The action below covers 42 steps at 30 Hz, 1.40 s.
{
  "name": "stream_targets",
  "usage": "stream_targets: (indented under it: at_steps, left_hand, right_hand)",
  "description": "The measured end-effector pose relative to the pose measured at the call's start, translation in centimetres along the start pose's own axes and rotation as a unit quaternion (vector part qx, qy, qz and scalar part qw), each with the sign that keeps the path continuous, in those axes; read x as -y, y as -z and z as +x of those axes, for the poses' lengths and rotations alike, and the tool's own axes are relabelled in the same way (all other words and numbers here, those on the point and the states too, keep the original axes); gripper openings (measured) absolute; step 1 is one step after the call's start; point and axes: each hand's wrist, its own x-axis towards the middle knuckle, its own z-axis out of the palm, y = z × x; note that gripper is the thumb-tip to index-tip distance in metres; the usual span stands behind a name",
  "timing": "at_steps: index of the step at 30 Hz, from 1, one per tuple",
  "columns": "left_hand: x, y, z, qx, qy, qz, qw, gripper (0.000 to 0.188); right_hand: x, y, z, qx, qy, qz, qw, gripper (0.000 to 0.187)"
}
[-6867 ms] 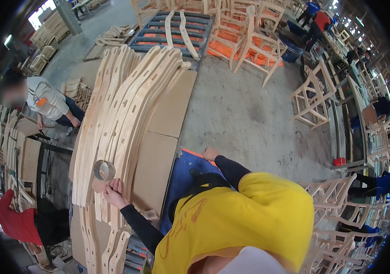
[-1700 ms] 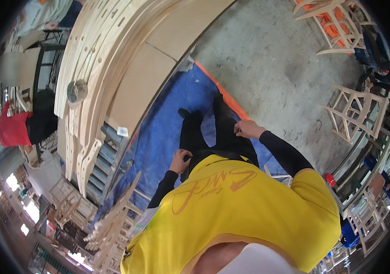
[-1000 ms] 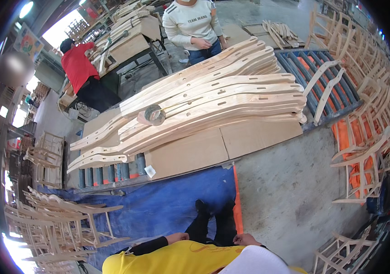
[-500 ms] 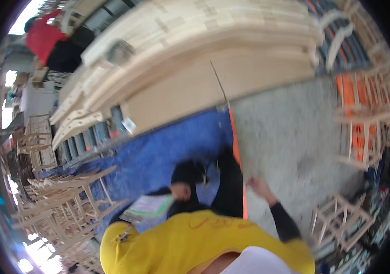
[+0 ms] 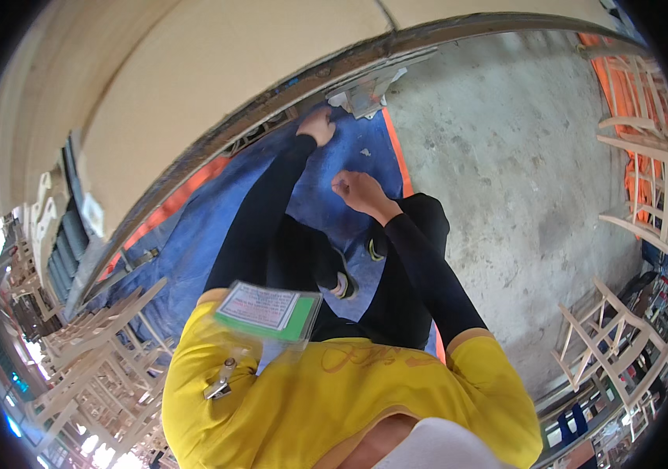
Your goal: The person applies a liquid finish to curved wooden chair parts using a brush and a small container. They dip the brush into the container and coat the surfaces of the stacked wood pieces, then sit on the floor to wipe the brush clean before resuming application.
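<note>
Now that L hand (image 5: 317,127) reaches fwd, nr table (image 5: 326,70)

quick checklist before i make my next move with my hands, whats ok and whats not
1. Left hand clear of the table edge: cannot tell, it's close by but contact is unclear.
2. Left hand empty: cannot tell, the fingers are partly hidden.
3. Right hand empty: cannot tell, the fingers are curled.
4. Both shoes on the tarp: ok.
5. Tarp free of litter: not ok, a small scrap lies on it.
6. Badge tucked away: not ok, hanging loose.
</note>
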Motion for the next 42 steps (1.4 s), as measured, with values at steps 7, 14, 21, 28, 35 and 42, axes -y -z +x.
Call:
stream_targets:
  at_steps: [7,14,21,28,35,42]
  left_hand:
    - [2.0,-4.1,13.8,-0.046,-0.133,0.153,0.978,0.054]
    - [2.0,-3.9,14.3,-0.048,-0.170,0.015,0.984,0.059]
    - [2.0,-2.9,12.3,-0.151,-0.226,-0.039,0.962,0.027]
    - [3.4,0.2,7.0,-0.241,-0.154,-0.269,0.920,0.022]
    - [9.9,-6.6,0.4,-0.290,-0.004,-0.616,0.732,0.028]
    - [12.1,-15.3,-5.4,-0.283,0.088,-0.870,0.394,0.042]
  right_hand:
    - [-6.5,-1.9,2.2,0.093,0.026,-0.280,0.955,0.032]
    - [-4.3,-1.7,1.9,0.023,0.088,-0.248,0.965,0.033]
    - [-3.5,-2.7,1.0,0.080,0.081,-0.249,0.962,0.035]
    - [-4.2,-3.0,2.3,0.037,0.077,-0.315,0.945,0.036]
    - [-4.1,-3.3,3.1,0.040,0.045,-0.311,0.949,0.036]
    - [-4.1,-2.5,3.0,0.074,-0.007,-0.320,0.944,0.039]
